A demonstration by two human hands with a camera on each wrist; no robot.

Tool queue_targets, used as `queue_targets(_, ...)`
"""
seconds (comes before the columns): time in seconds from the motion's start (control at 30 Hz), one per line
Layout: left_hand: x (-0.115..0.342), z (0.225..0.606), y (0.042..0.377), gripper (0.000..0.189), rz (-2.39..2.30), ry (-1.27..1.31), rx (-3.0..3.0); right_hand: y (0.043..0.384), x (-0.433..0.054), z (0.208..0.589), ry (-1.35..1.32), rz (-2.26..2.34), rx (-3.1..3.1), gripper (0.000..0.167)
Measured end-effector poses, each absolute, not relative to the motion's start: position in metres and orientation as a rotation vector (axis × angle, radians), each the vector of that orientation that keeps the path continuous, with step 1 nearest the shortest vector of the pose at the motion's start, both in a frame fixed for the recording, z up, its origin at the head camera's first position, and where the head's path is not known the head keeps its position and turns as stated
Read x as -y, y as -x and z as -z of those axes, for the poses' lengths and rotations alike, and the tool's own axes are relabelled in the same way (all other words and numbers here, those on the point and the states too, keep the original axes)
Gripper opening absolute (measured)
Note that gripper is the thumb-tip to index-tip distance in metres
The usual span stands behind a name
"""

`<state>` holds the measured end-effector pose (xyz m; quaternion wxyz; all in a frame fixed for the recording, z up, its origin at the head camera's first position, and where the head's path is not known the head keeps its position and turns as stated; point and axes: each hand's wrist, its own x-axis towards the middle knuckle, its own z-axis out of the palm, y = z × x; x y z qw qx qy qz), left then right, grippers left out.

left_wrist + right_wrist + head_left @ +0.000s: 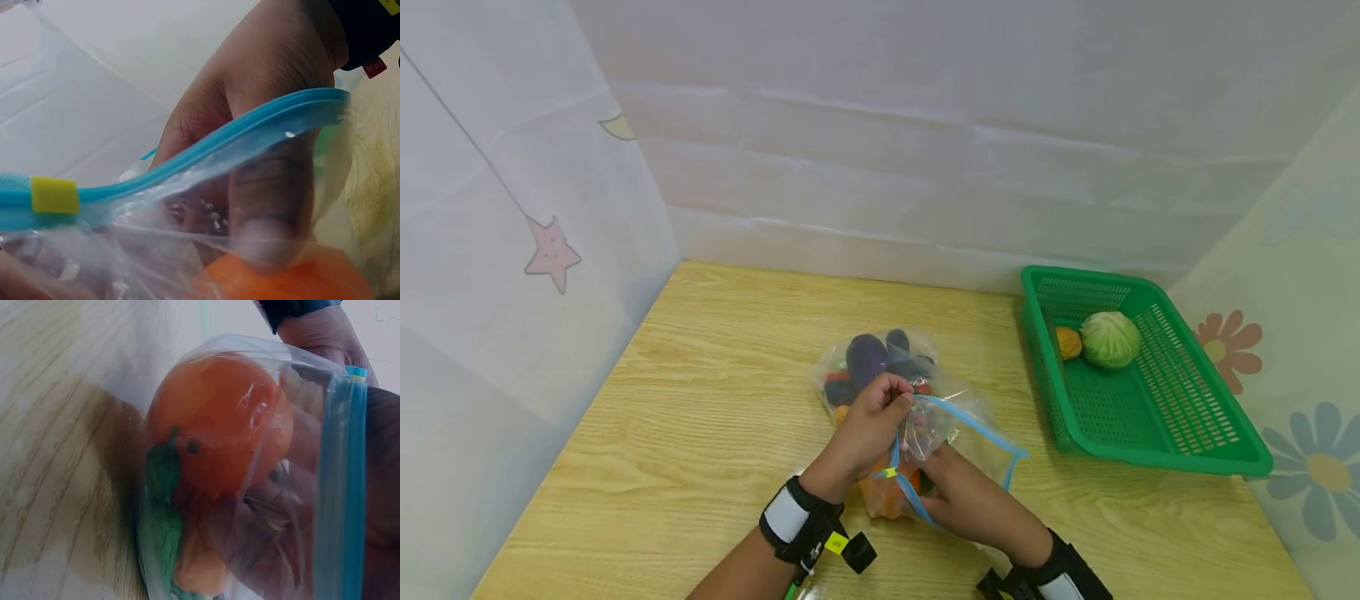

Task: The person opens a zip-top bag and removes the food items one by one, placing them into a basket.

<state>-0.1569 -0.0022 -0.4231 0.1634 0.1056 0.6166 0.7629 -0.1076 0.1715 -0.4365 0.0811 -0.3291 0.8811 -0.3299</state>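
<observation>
A clear zip bag [958, 408] with a blue seal and yellow slider [890, 472] lies on the table, filled with vegetables. Through its film show a purple eggplant [867, 358], a round orange vegetable [219, 419] and a green pepper [162, 519]. My left hand [872, 425] pinches the rim of the bag's mouth between thumb and fingers. Reaching in through that mouth, my right hand [973, 500] has its fingers inside the bag, among the orange vegetables. The right thumb points down in the left wrist view; film and vegetables partly hide the other fingers.
To the right stands a green plastic basket [1157, 462] holding a pale green cabbage [1110, 339] and a small orange-yellow vegetable [1068, 342]. Printed cloth walls [925, 167] border the wooden table [700, 375] at the back and sides.
</observation>
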Motion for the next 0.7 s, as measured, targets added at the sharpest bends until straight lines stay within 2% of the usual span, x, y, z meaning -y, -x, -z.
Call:
queue_targets(0.07,0.002,0.424,0.157,0.013,-2.178,-0.306,-1.765,0.107,-0.171,0.438,0.953,0.993,-2.657,0.085)
queue_targets(0.13,0.002,0.425,0.157,0.013,-2.181,-0.301,-1.752,0.106,-0.171,0.438,0.926,0.987,-2.677,0.097)
queue_targets(0.3,0.002,0.425,0.156,0.013,-2.183,-0.289,-1.724,0.103,-0.171,0.440,0.899,0.957,-2.717,0.103)
queue_targets(0.5,0.002,0.425,0.157,0.015,-2.163,-0.297,-1.764,0.096,-0.174,0.434,0.867,0.908,-2.762,0.095)
queue_targets(0.7,0.001,0.426,0.156,0.015,-2.149,-0.288,-1.818,0.089,-0.180,0.421,0.840,0.878,-2.816,0.068)
